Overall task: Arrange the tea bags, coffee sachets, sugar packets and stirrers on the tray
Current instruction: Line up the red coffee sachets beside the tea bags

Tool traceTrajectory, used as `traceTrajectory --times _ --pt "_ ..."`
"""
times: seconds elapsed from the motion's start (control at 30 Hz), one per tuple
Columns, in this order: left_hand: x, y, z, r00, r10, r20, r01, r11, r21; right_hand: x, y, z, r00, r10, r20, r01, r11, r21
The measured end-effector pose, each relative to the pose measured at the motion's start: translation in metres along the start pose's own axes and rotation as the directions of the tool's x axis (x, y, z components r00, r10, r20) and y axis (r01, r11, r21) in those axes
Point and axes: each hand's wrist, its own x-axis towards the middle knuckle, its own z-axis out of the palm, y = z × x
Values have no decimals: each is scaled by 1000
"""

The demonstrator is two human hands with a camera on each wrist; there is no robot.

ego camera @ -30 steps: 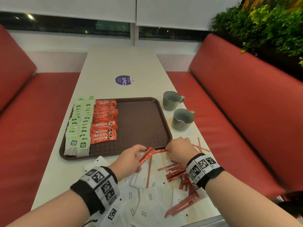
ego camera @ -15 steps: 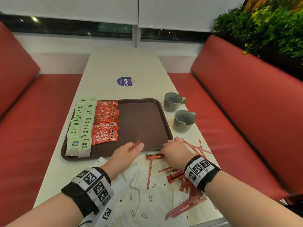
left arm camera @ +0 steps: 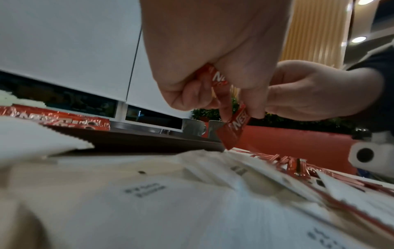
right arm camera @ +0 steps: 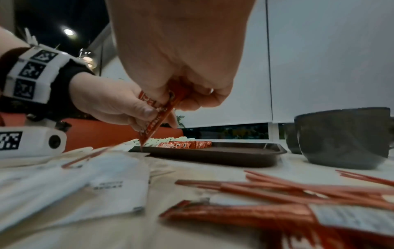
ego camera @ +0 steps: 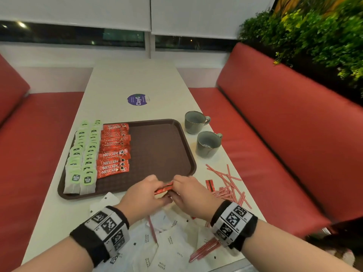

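Observation:
Both hands meet just in front of the brown tray (ego camera: 184,146). My left hand (ego camera: 146,194) and right hand (ego camera: 186,193) pinch red Nescafe coffee sachets (ego camera: 164,189) between them, held above the table. The sachets (left arm camera: 233,129) hang from the left fingers (left arm camera: 192,94); the right wrist view shows a sachet (right arm camera: 157,118) angled down toward white sugar packets (right arm camera: 102,182). On the tray lie two columns of green-tagged tea bags (ego camera: 82,154) and a column of coffee sachets (ego camera: 114,152). Sugar packets (ego camera: 167,250) and red stirrers (ego camera: 225,183) lie loose on the table.
Two grey mugs (ego camera: 208,144) stand right of the tray. The white table (ego camera: 133,81) runs between red bench seats (ego camera: 275,134). A purple sticker (ego camera: 138,100) sits beyond the tray. More red sachets (right arm camera: 245,217) lie near my right wrist.
The hands, apart half a second ago, have come together. Both now pinch red sachets lifted off the table in front of the tray.

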Motion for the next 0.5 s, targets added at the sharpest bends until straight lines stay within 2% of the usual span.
traceTrajectory --times 0.07,0.1,0.17,0.23,0.27,0.33,0.4,0.5 --pt "-1 -1 1 999 43 13 -44 997 62 -2 -3 -6 1000 -1 18 -1 995 98" --pt "-2 -1 0 999 53 -3 -52 995 79 -2 -1 -13 999 48 13 -50 989 137" --pt "-2 -5 -4 996 16 -86 -14 1000 17 1 18 -28 965 261 -9 -257 955 147" --pt "-4 -11 -9 979 -89 -184 72 993 -94 -3 48 -43 850 522 66 -514 851 -107" --pt "-6 -14 -11 966 -142 -218 110 982 -150 -6 60 -48 773 623 117 -581 770 -263" --pt "-9 -16 -15 947 -225 -227 164 952 -259 -13 74 -45 644 739 197 -635 661 -400" --pt "-13 -15 -18 944 -283 -169 208 909 -361 -15 78 -35 578 771 268 -677 636 -371" --pt "-15 -10 -22 942 -324 -92 232 822 -521 -11 81 -25 546 781 303 -751 617 -236"
